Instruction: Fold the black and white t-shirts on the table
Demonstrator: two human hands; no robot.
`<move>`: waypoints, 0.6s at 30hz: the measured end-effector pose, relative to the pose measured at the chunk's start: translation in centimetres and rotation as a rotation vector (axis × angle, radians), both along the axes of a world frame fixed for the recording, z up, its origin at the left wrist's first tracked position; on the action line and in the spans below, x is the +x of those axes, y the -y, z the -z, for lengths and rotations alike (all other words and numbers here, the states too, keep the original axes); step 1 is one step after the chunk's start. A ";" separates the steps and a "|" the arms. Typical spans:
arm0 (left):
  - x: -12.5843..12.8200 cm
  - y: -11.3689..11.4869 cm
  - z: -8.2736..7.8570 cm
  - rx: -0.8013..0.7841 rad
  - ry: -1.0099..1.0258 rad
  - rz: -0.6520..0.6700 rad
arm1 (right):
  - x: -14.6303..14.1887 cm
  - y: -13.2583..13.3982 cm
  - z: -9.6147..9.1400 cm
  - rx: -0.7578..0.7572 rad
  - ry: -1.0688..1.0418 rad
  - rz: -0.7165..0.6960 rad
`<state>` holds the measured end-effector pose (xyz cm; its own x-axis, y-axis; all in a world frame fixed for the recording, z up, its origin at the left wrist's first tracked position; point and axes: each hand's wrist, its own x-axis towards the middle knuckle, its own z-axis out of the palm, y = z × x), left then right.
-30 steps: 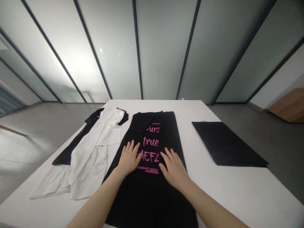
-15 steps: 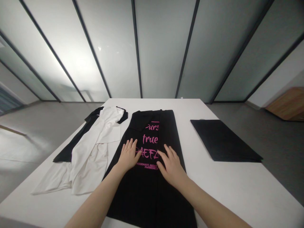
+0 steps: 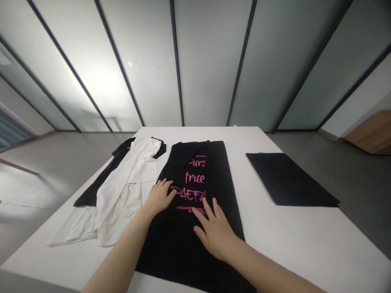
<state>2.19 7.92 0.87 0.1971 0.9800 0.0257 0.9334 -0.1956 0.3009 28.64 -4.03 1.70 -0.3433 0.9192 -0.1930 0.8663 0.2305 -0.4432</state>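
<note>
A black T-shirt (image 3: 174, 240) with pink lettering lies lengthwise in front of me, its sides folded inward so the print is partly covered. My left hand (image 3: 161, 197) rests at its left edge beside the large pink letters, fingers stretched and holding nothing. On the lower right of the print lies my right hand (image 3: 214, 228), palm down with fingers spread, covering some of the small pink text. Both hands appear to touch the cloth.
On the left of the white table (image 3: 259, 252) lie a loose white garment (image 3: 122, 203) and a black garment (image 3: 91, 189) partly under it. A flat folded black cloth (image 3: 290, 179) lies at the right. Frosted glass panels (image 3: 204, 61) stand behind the table.
My right hand has slid down the shirt toward me, over the small text. My left hand has shifted slightly left, uncovering more of the large letters.
</note>
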 end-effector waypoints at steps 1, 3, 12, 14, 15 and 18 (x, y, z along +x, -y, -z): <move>-0.4 -0.1 -0.3 0.001 0.028 0.014 | 0.4 -0.6 -0.3 -0.012 -0.002 -0.002; -1.1 -0.1 -0.8 0.001 0.091 0.053 | 1.1 -1.7 -0.6 -0.018 -0.003 -0.008; -0.8 0.0 -0.9 0.075 0.247 0.106 | 4.9 -7.7 0.5 0.137 0.088 -0.088; -0.2 0.1 -0.4 0.098 0.235 0.113 | 5.8 -9.6 0.7 0.160 0.114 -0.093; 0.2 0.2 -0.1 0.106 0.224 0.116 | 6.2 -10.5 0.8 0.171 0.128 -0.093; 1.3 0.7 0.4 0.125 0.192 0.121 | 7.2 -13.5 0.9 0.204 0.170 -0.079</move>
